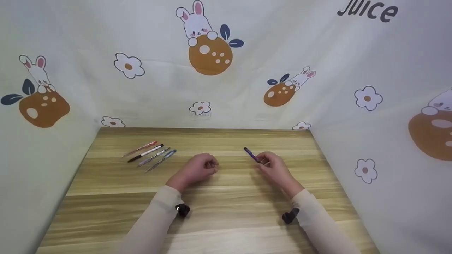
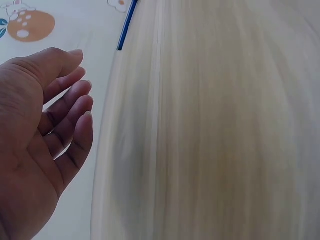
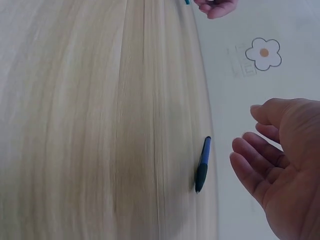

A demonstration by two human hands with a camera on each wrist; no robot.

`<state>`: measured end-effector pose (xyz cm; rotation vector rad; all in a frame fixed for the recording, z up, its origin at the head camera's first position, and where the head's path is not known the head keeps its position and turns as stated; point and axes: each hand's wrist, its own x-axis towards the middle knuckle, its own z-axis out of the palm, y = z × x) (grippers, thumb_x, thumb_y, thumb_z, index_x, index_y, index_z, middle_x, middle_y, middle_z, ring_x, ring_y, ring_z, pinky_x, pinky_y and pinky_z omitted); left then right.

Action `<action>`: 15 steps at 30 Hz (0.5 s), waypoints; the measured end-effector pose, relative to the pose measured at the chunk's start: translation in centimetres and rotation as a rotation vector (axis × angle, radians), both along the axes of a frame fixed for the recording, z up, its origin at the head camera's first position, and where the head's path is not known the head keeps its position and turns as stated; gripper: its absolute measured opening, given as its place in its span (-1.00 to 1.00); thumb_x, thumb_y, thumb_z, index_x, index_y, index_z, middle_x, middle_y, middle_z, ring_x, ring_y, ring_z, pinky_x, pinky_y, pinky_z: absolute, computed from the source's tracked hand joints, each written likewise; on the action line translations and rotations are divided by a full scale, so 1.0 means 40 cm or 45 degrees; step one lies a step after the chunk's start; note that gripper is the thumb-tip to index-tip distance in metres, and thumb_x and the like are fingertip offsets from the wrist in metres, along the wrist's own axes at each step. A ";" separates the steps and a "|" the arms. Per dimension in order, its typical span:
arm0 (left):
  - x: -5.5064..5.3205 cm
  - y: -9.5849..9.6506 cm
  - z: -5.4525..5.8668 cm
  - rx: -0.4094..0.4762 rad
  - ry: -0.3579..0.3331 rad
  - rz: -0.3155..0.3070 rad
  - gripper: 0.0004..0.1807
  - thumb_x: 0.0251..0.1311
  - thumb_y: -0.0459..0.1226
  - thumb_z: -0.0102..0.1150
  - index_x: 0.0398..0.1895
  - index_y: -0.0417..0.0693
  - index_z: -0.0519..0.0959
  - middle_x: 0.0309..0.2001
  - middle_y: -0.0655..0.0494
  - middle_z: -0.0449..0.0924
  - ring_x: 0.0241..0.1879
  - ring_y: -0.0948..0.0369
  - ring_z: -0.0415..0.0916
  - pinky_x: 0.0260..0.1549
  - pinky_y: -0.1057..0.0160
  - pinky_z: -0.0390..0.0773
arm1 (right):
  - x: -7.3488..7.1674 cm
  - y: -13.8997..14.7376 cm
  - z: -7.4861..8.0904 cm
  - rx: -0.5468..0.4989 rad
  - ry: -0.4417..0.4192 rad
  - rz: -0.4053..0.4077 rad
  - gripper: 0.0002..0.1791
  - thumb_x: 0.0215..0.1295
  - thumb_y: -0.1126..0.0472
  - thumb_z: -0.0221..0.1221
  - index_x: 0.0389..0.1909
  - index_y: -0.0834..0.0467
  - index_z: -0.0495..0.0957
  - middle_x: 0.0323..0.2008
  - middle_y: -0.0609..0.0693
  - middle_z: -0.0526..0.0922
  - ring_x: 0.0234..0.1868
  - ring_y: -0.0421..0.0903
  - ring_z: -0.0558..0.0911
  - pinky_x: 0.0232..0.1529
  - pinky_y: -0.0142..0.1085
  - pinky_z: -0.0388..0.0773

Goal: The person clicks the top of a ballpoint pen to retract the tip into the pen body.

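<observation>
My right hand [image 1: 274, 169] hovers over the table's right half, thumb and fingers loosely bent. Just beyond its fingertips in the head view lies a dark blue pen [image 1: 251, 154]. The right wrist view shows this pen [image 3: 202, 165] on the wood, apart from the hand [image 3: 285, 165]. Near the middle, my left hand [image 1: 195, 169] has relaxed, slightly curled fingers; nothing is between them in the left wrist view [image 2: 50, 115]. To its left lie a red pen [image 1: 141, 149], a white pen with black ends [image 1: 146, 153], a clear pen [image 1: 154, 157] and a blue-topped clear pen [image 1: 161, 161].
The wood-grain table [image 1: 219, 225] is bordered by a pale printed cloth [image 1: 159, 91] at the back and both sides. Small black cameras sit at the left wrist [image 1: 183, 210] and the right wrist [image 1: 290, 216].
</observation>
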<state>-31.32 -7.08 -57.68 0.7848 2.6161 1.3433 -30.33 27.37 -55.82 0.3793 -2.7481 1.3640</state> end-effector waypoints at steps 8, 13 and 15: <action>0.008 0.055 0.001 0.007 0.000 -0.059 -0.88 0.46 -0.30 0.41 -0.04 -0.12 0.77 -0.12 0.11 0.71 -0.13 0.18 0.63 -0.04 0.04 0.69 | -0.007 0.020 -0.018 0.017 -0.006 -0.033 -0.71 0.43 0.42 0.41 0.11 0.35 0.70 -0.04 0.25 0.75 -0.08 -0.01 0.70 0.02 -0.15 0.70; 0.007 0.065 0.002 0.014 0.011 -0.074 -0.86 0.46 -0.33 0.41 -0.01 -0.16 0.77 -0.10 0.10 0.72 -0.12 0.17 0.64 -0.03 0.04 0.69 | -0.007 0.023 -0.019 0.014 0.018 -0.028 -0.71 0.42 0.43 0.40 0.11 0.36 0.69 -0.02 0.27 0.75 -0.05 0.01 0.70 0.04 -0.15 0.70; 0.006 0.066 0.003 0.011 0.015 -0.075 -0.86 0.45 -0.34 0.41 -0.01 -0.15 0.77 -0.11 0.11 0.72 -0.12 0.18 0.64 -0.03 0.06 0.69 | -0.006 0.024 -0.017 0.007 0.024 -0.027 -0.70 0.42 0.43 0.41 0.12 0.36 0.69 0.00 0.28 0.74 -0.03 0.02 0.71 0.03 -0.15 0.70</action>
